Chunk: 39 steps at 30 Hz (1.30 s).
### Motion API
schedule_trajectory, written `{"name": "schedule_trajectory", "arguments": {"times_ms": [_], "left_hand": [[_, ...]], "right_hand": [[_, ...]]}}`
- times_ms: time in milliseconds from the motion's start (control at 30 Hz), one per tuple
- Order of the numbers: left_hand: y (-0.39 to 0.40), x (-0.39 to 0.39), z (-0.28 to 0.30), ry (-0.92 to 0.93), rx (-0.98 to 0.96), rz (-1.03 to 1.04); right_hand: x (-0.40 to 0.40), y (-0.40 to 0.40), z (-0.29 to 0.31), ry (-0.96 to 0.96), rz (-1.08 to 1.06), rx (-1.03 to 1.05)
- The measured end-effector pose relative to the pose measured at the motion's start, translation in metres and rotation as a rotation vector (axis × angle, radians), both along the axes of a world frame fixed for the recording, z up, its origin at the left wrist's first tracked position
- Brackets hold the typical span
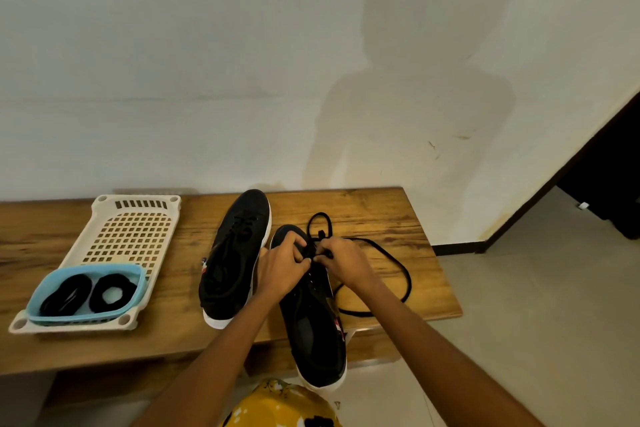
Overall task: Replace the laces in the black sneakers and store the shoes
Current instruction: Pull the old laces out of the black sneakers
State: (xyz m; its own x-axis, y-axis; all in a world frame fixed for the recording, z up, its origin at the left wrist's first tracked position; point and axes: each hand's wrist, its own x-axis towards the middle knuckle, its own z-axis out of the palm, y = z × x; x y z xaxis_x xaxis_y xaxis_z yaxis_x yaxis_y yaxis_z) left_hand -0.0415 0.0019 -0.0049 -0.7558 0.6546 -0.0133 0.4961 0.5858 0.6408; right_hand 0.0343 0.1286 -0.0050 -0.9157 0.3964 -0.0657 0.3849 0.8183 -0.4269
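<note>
Two black sneakers with white soles lie on a wooden bench [374,211]. The left sneaker [232,274] is laced and lies untouched. The right sneaker [313,326] hangs its heel over the bench's front edge. My left hand [282,265] grips the right sneaker near its toe, fingers curled at the eyelets. My right hand [343,260] pinches a black lace [398,260] at the same eyelets. The lace loops loosely over the bench to the right.
A white perforated tray [135,236] lies at the left, holding a small blue basket [138,274] with two coiled black laces [88,293]. A white wall rises behind the bench. Tiled floor [536,288] and a dark doorway are at the right.
</note>
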Motion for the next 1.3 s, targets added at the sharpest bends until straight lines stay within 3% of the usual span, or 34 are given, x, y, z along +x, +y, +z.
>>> {"name": "schedule_trajectory", "arguments": {"times_ms": [100, 267, 333, 400, 467, 533, 600, 667, 733, 800, 833, 967, 1067, 1133, 1300], "left_hand": [[0.0, 0.001, 0.0, -0.048, -0.038, 0.001], [0.0, 0.0, 0.002, -0.079, -0.064, 0.008], [0.0, 0.0, 0.002, -0.089, -0.072, 0.009], [-0.001, -0.001, 0.001, -0.094, -0.074, 0.009], [-0.001, -0.002, 0.0, -0.096, -0.076, 0.008], [0.0, -0.002, -0.001, -0.094, -0.065, 0.011], [-0.001, -0.002, -0.001, -0.1, -0.045, 0.017], [-0.002, -0.002, -0.002, -0.103, -0.024, 0.022], [-0.002, -0.001, -0.003, -0.097, -0.007, 0.029], [-0.002, 0.0, -0.004, -0.079, 0.01, 0.04], [-0.002, 0.0, -0.004, -0.071, 0.018, 0.047], [0.0, 0.002, -0.003, -0.052, 0.005, 0.068], [0.004, 0.005, -0.001, -0.056, -0.049, 0.073], [0.005, 0.004, 0.001, -0.077, -0.082, 0.054], [0.002, 0.005, 0.004, -0.061, -0.133, 0.033]], "right_hand": [[-0.002, 0.008, 0.008, 0.075, -0.033, 0.023], [-0.003, 0.063, 0.045, 0.516, -0.54, -0.263], [-0.004, 0.086, 0.064, 0.737, -0.763, -0.503], [-0.002, 0.099, 0.083, 1.004, -0.947, -0.898], [-0.003, 0.099, 0.093, 1.168, -0.98, -1.249], [-0.005, 0.085, 0.091, 1.156, -0.892, -1.403], [-0.006, 0.064, 0.076, 0.892, -0.802, -1.293], [-0.005, 0.041, 0.054, 0.494, -0.637, -0.985], [-0.006, 0.023, 0.025, 0.159, -0.33, -0.644], [-0.008, 0.009, 0.0, -0.08, -0.05, -0.346], [-0.008, 0.004, -0.006, -0.136, -0.007, -0.246], [-0.004, 0.0, 0.0, -0.121, -0.064, -0.079], [-0.003, 0.006, 0.013, -0.039, -0.091, -0.072], [-0.005, 0.015, 0.028, 0.106, -0.197, -0.124], [-0.005, 0.056, 0.099, 0.654, -0.527, -0.53]]}}
